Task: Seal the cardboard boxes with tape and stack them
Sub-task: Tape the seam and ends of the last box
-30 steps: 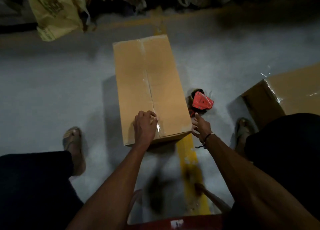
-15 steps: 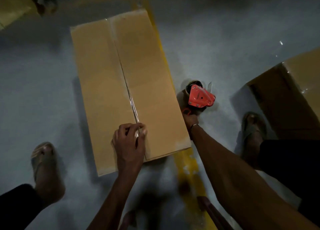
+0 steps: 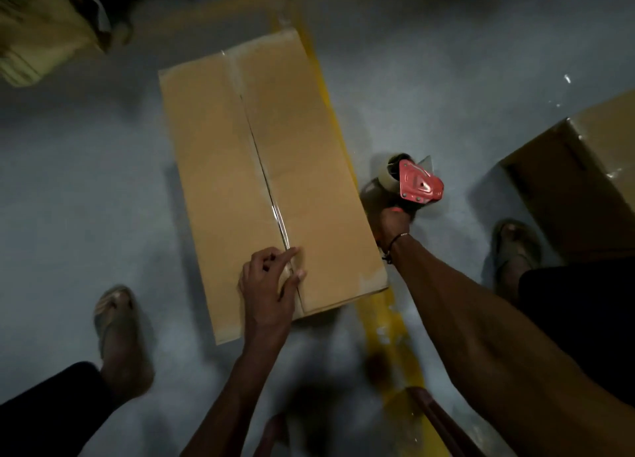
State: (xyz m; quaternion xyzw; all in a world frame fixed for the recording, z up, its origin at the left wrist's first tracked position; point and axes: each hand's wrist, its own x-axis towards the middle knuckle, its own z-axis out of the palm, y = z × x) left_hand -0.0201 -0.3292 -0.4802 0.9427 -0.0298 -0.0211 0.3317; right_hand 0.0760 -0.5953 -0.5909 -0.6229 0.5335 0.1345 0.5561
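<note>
i see open floor [image 3: 86, 188] left of box [image 3: 268, 181]; right side crowded by tape dispenser [image 3: 417, 181] and second box [image 3: 580, 181].

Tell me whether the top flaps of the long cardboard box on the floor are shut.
Shut: the long brown cardboard box has both flaps lying flat, meeting at the centre seam. Clear tape glints along its near part.

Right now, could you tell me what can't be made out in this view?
Head view:
- Tape dispenser handle: hidden inside the right hand.
- Second box: cut off by the right edge.
- Tape under the left hand on the cardboard box: fingers cover it.
- Yellow sack: motion-blurred, cut off at the top left corner.
</note>
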